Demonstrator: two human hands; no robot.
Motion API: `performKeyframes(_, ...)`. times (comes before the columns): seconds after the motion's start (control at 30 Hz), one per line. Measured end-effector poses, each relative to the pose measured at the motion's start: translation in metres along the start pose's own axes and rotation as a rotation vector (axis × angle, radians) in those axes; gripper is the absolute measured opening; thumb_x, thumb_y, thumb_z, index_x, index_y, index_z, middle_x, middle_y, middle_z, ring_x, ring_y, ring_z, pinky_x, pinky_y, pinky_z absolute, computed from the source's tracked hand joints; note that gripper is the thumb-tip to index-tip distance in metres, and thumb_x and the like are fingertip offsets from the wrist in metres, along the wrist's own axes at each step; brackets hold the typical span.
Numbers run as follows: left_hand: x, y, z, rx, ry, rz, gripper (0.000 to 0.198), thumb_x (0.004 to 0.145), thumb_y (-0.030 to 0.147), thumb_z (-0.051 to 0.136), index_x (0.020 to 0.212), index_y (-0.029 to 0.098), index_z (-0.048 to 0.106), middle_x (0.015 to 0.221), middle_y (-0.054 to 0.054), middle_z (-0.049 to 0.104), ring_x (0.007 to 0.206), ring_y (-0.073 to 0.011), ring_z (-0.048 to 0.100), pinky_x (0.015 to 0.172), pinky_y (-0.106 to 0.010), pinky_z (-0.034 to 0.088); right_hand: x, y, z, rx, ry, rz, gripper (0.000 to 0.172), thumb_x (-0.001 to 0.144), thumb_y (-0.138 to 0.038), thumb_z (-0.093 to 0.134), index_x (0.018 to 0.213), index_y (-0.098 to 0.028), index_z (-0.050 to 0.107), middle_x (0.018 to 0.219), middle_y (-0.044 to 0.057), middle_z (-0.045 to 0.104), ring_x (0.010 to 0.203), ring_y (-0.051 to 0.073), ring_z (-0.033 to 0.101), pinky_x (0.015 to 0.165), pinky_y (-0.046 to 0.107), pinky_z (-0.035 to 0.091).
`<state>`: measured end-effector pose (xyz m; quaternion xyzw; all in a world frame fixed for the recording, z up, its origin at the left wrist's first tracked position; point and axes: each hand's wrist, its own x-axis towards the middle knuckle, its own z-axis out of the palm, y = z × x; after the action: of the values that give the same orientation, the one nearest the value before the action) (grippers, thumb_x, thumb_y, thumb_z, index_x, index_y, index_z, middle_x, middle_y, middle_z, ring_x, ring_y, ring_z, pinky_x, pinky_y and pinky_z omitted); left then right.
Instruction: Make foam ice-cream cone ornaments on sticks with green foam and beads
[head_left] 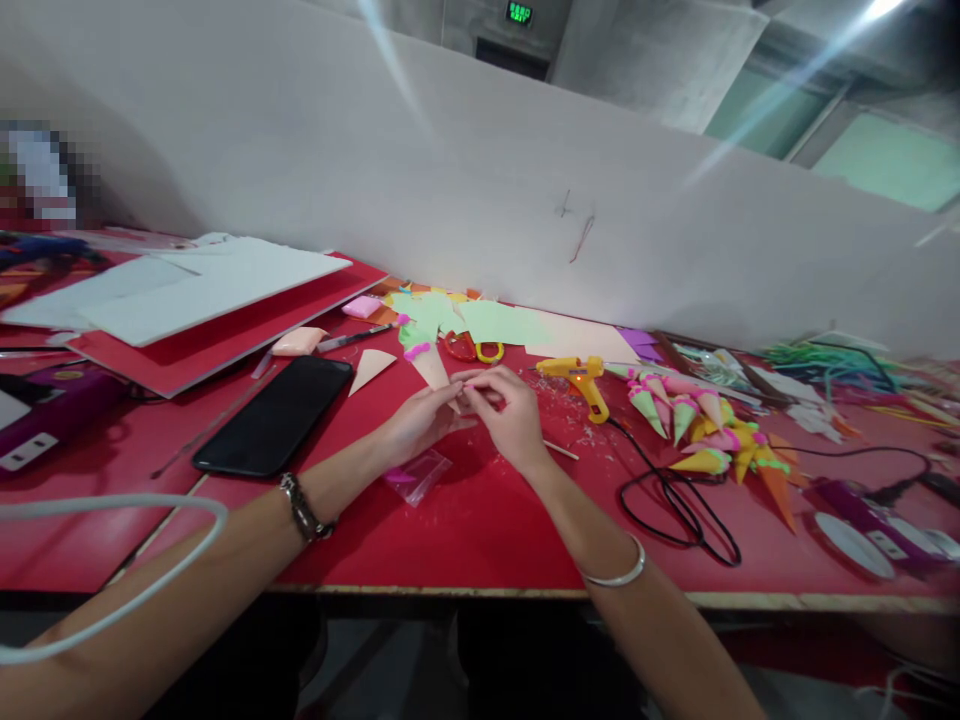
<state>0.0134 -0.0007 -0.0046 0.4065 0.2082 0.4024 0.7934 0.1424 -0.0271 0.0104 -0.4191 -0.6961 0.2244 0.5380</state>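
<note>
A peach paper cone (429,366) with a bright pink trim around its wide end points away from me, and its narrow end runs in under the fingers of my left hand (420,425). My left hand is closed around that narrow end. My right hand (514,412) pinches at the same spot, fingertips meeting those of the left. Whatever sits in this pinch is too small and covered to make out. Under the hands lies a small clear plastic bag (421,477) with something pink in it. A flat peach paper piece (372,370) lies left of the cone.
A yellow glue gun (576,378) with a black cord (679,510) lies right of my hands. Further right are several finished small cones (682,410). A black phone (276,416) and white boards (217,285) lie left. Yellow-handled scissors (490,352) and green paper (495,322) lie behind.
</note>
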Motion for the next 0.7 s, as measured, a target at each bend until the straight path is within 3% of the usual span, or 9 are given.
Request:
performKeyframes(0.17,0.003,0.0,-0.007,0.074,0.02,-0.084,0.01,0.076,0.018,0.052,0.085,0.016,0.056,0.068,0.002,0.052,0.057,-0.0048,0.049,0.055,-0.016,0.039,0.002,0.001,-0.002,-0.034,0.071,0.044,0.025,0.082,-0.029,0.04,0.066,-0.021,0.057,0.067,0.0,0.054,0.066,0.013,0.051,0.066,0.027,0.041)
performKeyframes(0.27,0.003,0.0,-0.007,0.082,0.033,-0.095,0.007,0.074,0.019,0.055,0.075,0.013,0.052,0.054,0.006,0.037,0.045,-0.0026,0.034,0.043,-0.014,0.029,0.002,0.004,-0.001,0.019,0.063,0.073,0.018,0.079,-0.027,0.044,0.079,-0.023,0.061,0.077,0.001,0.057,0.074,0.014,0.054,0.068,0.027,0.043)
performKeyframes(0.4,0.002,0.002,-0.005,0.051,-0.014,-0.113,0.007,0.075,0.018,0.051,0.073,0.014,0.048,0.051,0.008,0.026,0.041,-0.003,0.024,0.038,-0.015,0.022,0.004,0.007,-0.002,0.096,0.056,0.12,0.019,0.075,-0.024,0.048,0.085,-0.024,0.063,0.087,0.001,0.061,0.081,0.014,0.056,0.074,0.027,0.044)
performKeyframes(0.6,0.003,0.006,-0.005,0.011,-0.054,-0.032,0.037,0.081,0.048,0.036,0.07,0.015,0.045,0.048,0.008,0.02,0.038,-0.004,0.018,0.036,-0.016,0.017,0.004,0.01,-0.001,0.268,0.103,0.284,0.019,0.071,-0.026,0.054,0.087,-0.021,0.063,0.089,0.002,0.064,0.082,0.015,0.059,0.079,0.031,0.045)
performKeyframes(0.7,0.001,0.007,-0.004,0.053,-0.036,-0.013,0.037,0.08,0.05,0.038,0.068,0.015,0.044,0.046,0.008,0.02,0.038,-0.0038,0.018,0.035,-0.015,0.018,0.004,0.012,0.001,0.371,0.129,0.33,0.017,0.071,-0.028,0.055,0.084,-0.021,0.062,0.081,0.002,0.064,0.077,0.015,0.06,0.078,0.033,0.046)
